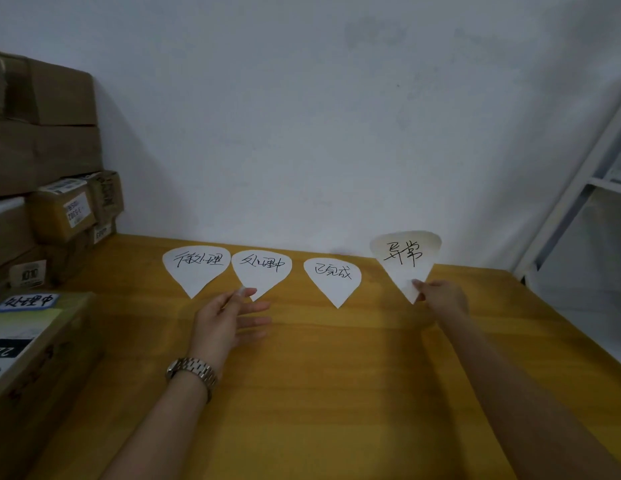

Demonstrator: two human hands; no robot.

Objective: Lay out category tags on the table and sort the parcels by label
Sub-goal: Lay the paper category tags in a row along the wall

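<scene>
Three white teardrop paper tags lie flat in a row on the yellow wooden table (337, 375): a left tag (196, 266), a middle tag (261, 270) and a third tag (332, 278), each with handwritten characters. My right hand (440, 296) pinches the pointed lower tip of a fourth tag (404, 259), which is lifted off the table at the row's right end. My left hand (229, 318), a metal watch on its wrist, has straight fingers; its fingertips touch the lower tip of the middle tag.
Brown cardboard parcels (45, 157) are stacked against the wall at the left, some with white labels. A nearer box (35, 344) at the left edge carries a blue-edged handwritten label. A white metal rack (586, 188) stands at the right beyond the table's edge.
</scene>
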